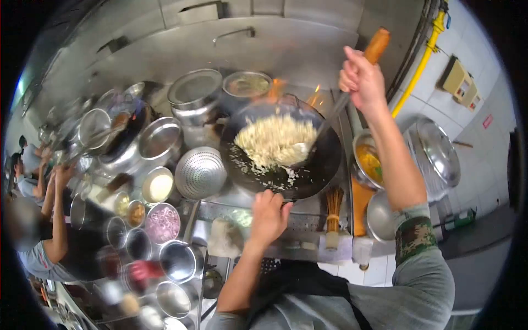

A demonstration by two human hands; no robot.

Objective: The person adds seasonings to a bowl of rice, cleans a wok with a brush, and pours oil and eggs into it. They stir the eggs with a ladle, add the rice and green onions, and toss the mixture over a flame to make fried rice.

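Observation:
A large black wok [324, 170] sits on the stove in front of me, with pale, shredded food [272, 137] blurred by motion and small chopped bits near its front. My left hand [269, 218] is closed at the wok's near rim, with the thumb out by a short handle. My right hand [363, 80], raised at the upper right, is wrapped round the long shaft of a wok ladle [335, 110], just below its wooden grip. The ladle's metal head rests low in the food and is partly hidden by it.
Flames [314, 96] rise behind the wok. A perforated strainer [201, 173], a bowl of chopped onion [163, 223] and several metal bowls stand left. A bamboo brush [333, 212] and a pot of orange liquid [369, 159] are right. Another person's arm [58, 214] works far left.

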